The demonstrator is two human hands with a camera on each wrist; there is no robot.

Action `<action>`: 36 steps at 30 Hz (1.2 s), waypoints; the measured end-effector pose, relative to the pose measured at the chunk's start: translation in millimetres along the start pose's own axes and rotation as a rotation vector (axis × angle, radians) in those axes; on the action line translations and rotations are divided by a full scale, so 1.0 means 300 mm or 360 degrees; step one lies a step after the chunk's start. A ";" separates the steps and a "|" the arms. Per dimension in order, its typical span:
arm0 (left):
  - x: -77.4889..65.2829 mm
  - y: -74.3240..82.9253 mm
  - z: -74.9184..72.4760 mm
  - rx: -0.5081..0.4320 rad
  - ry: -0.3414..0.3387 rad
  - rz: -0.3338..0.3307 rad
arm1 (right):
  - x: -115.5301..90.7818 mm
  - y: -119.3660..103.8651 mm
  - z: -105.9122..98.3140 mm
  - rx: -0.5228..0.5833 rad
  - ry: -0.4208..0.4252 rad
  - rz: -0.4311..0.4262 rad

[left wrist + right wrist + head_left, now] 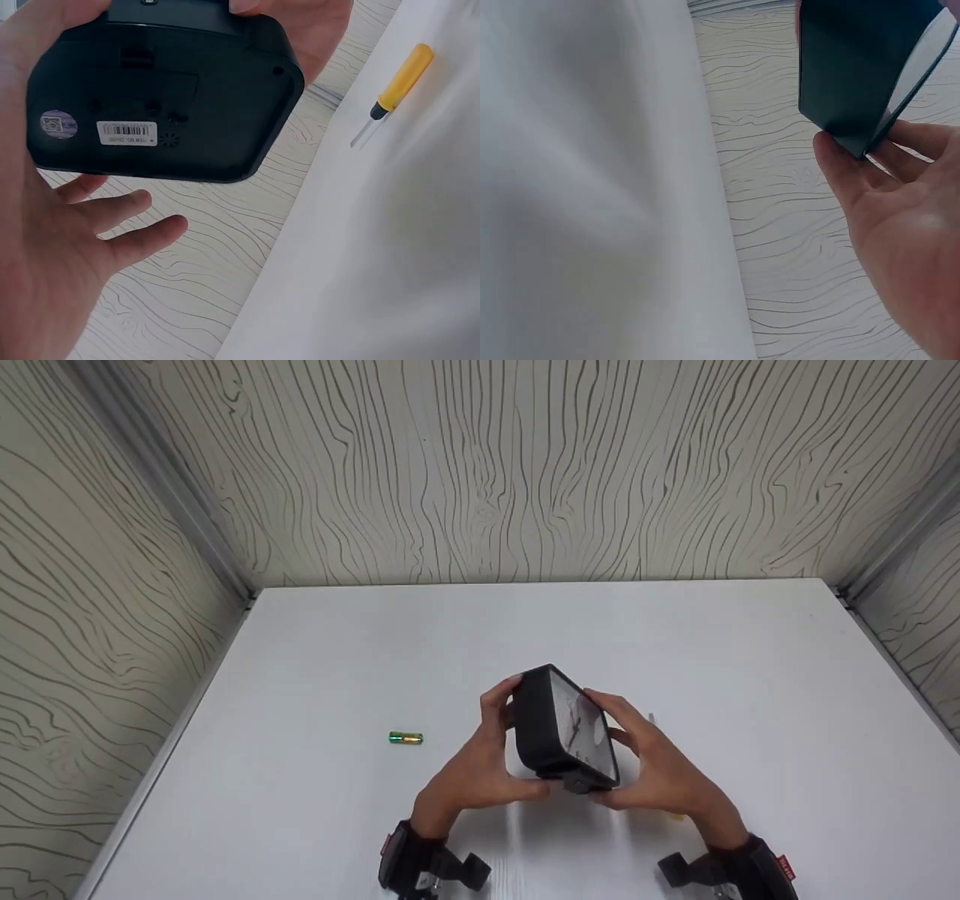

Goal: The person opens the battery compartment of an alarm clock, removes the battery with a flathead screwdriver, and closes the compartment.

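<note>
A black desk clock (pixel 534 720) with a white dial is held tilted above the table, its face turned toward the right. My left hand (pixel 476 772) grips its left side, fingers at the top edge and thumb near the base. On the other side, my right hand (pixel 664 772) holds the clock's right edge between fingers and thumb. The left wrist view shows the clock's back (pixel 225 142), with a barcode label, a round sticker and a battery cover outline. From the right wrist, the dark side of the clock (pixel 855 67) is visible over my fingers.
A green and gold battery (pixel 406 738) lies on the white table (pixel 300 675) left of my hands. A screwdriver with a yellow handle (pixel 405 79) lies on the table, mostly hidden behind my right hand in the head view. Wood-patterned panels (pixel 480 472) enclose the table.
</note>
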State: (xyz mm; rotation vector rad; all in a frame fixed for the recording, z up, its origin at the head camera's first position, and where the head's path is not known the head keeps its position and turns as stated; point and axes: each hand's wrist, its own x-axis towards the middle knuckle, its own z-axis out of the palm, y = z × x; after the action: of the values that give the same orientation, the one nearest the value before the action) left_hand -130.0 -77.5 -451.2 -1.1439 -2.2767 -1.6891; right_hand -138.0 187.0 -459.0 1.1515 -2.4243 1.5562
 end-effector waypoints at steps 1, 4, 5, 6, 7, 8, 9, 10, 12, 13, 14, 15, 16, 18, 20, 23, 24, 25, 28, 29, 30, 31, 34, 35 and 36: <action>0.000 0.000 -0.003 0.0028 -0.0002 -0.0001 | -0.002 -0.005 -0.008 -0.0035 0.0017 0.0003; 0.000 -0.001 -0.015 0.0095 -0.0004 -0.0013 | -0.007 -0.019 -0.031 -0.0148 0.0051 0.0025; 0.000 -0.001 -0.020 0.0115 0.0001 -0.0034 | -0.008 -0.023 -0.038 -0.0190 0.0063 0.0030; -0.001 0.000 -0.027 0.0137 0.0005 -0.0057 | -0.009 -0.027 -0.046 -0.0219 0.0062 0.0040; -0.003 0.000 -0.033 0.0158 0.0010 -0.0091 | -0.010 -0.030 -0.053 -0.0247 0.0054 0.0060; -0.005 0.001 -0.041 0.0175 0.0017 -0.0126 | -0.011 -0.033 -0.060 -0.0270 0.0042 0.0084; -0.007 0.001 -0.049 0.0196 0.0025 -0.0152 | -0.012 -0.033 -0.064 -0.0299 0.0054 0.0084; -0.010 0.002 -0.058 0.0215 0.0030 -0.0188 | -0.012 -0.034 -0.068 -0.0329 0.0057 0.0099; -0.016 0.002 -0.075 0.0225 0.0035 -0.0237 | -0.015 -0.036 -0.073 -0.0396 0.0056 0.0146; -0.019 0.001 -0.083 0.0227 0.0039 -0.0255 | -0.017 -0.035 -0.074 -0.0438 0.0063 0.0165; -0.022 0.001 -0.091 0.0234 0.0041 -0.0277 | -0.018 -0.035 -0.074 -0.0478 0.0071 0.0185; -0.026 0.001 -0.098 0.0246 0.0040 -0.0300 | -0.019 -0.035 -0.073 -0.0518 0.0078 0.0209; -0.030 0.001 -0.105 0.0255 0.0040 -0.0328 | -0.020 -0.037 -0.074 -0.0545 0.0066 0.0253; -0.035 -0.002 -0.115 0.0281 0.0032 -0.0390 | -0.022 -0.039 -0.074 -0.0602 0.0034 0.0339; -0.038 -0.006 -0.121 0.0302 0.0020 -0.0438 | -0.024 -0.041 -0.072 -0.0627 -0.0001 0.0420; -0.041 -0.016 -0.122 0.0317 -0.0009 -0.0491 | -0.024 -0.041 -0.064 -0.0675 -0.0056 0.0502; -0.040 -0.020 -0.120 0.0318 -0.0026 -0.0504 | -0.024 -0.039 -0.061 -0.0690 -0.0071 0.0516; -0.040 -0.023 -0.117 0.0318 -0.0045 -0.0513 | -0.024 -0.038 -0.057 -0.0703 -0.0082 0.0526; -0.037 -0.033 -0.105 0.0340 -0.0121 -0.0536 | -0.023 -0.035 -0.046 -0.0770 -0.0109 0.0521; -0.036 -0.036 -0.100 0.0344 -0.0146 -0.0542 | -0.022 -0.035 -0.042 -0.0790 -0.0114 0.0517; -0.034 -0.039 -0.094 0.0350 -0.0168 -0.0552 | -0.021 -0.035 -0.039 -0.0806 -0.0117 0.0511; -0.032 -0.040 -0.088 0.0358 -0.0187 -0.0556 | -0.019 -0.035 -0.036 -0.0822 -0.0122 0.0508; -0.027 -0.050 -0.070 0.0396 -0.0239 -0.0577 | -0.014 -0.037 -0.025 -0.0856 -0.0146 0.0508; -0.025 -0.053 -0.065 0.0412 -0.0254 -0.0581 | -0.012 -0.037 -0.022 -0.0859 -0.0152 0.0511; -0.023 -0.056 -0.060 0.0430 -0.0266 -0.0581 | -0.010 -0.038 -0.018 -0.0860 -0.0155 0.0511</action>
State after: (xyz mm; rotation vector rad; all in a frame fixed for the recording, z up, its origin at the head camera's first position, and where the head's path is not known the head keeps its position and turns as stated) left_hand -141.5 -98.3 -460.8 -0.8837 -2.8537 -1.3596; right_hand -131.0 190.5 -448.8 0.7788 -2.9361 0.7981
